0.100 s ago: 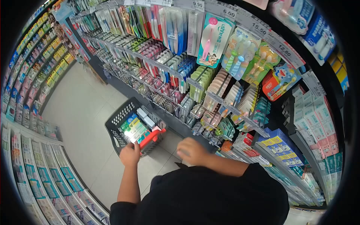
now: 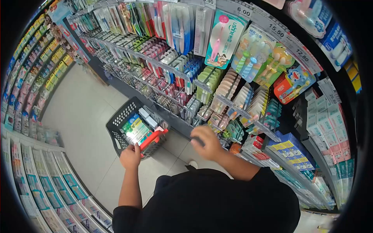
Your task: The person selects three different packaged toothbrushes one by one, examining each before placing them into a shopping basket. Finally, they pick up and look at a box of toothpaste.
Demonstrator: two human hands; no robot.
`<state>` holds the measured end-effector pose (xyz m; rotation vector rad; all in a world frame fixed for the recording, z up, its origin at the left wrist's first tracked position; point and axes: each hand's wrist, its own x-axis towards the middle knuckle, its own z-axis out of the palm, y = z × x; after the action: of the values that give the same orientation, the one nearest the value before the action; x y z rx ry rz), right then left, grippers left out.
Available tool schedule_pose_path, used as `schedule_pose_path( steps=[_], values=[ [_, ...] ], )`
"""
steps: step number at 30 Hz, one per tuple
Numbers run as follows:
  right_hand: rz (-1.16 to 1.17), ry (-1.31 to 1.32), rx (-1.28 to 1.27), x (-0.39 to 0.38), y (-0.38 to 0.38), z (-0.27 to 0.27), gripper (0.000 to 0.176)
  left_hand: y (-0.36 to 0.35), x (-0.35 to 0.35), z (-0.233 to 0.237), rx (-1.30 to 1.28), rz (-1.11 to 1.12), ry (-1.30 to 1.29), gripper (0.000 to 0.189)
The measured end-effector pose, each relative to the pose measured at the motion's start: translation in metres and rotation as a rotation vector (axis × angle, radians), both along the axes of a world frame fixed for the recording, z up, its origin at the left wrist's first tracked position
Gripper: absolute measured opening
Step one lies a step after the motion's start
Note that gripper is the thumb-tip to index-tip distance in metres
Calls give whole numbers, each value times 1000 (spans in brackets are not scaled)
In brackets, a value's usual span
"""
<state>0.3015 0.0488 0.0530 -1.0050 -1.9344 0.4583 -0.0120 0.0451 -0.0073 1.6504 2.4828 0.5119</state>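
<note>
My left hand (image 2: 130, 156) is closed at the near edge of a dark grey basket (image 2: 112, 128), by the end of its red handle (image 2: 154, 139); its fingertips seem to press on the rim or handle. Several packages, green, yellow and white (image 2: 136, 130), lie in the basket beside pale boxes (image 2: 149, 118). To the right of the basket, my right hand (image 2: 206, 143) is raised in front of the lower rack hooks. Its fingers are curled, and a small dark patch shows under them, too unclear to name.
Hooks of packaged toothbrushes (image 2: 178, 29) fill the rack ahead, with price labels (image 2: 277, 33) above. Stacked boxes (image 2: 291, 151) stand on shelves at the right. More stocked shelves (image 2: 50, 186) line the left side. A tiled floor (image 2: 81, 101) runs between them.
My right hand has moved up and slightly right, and its fingers show more clearly. The basket and my left hand appear shifted slightly left.
</note>
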Motion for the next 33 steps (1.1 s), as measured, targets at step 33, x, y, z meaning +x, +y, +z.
schedule_pose_path(
  steps=[33],
  values=[
    [-1406, -166, 234, 162, 69, 118, 69, 139, -120, 10, -231, -171, -118, 60]
  ],
)
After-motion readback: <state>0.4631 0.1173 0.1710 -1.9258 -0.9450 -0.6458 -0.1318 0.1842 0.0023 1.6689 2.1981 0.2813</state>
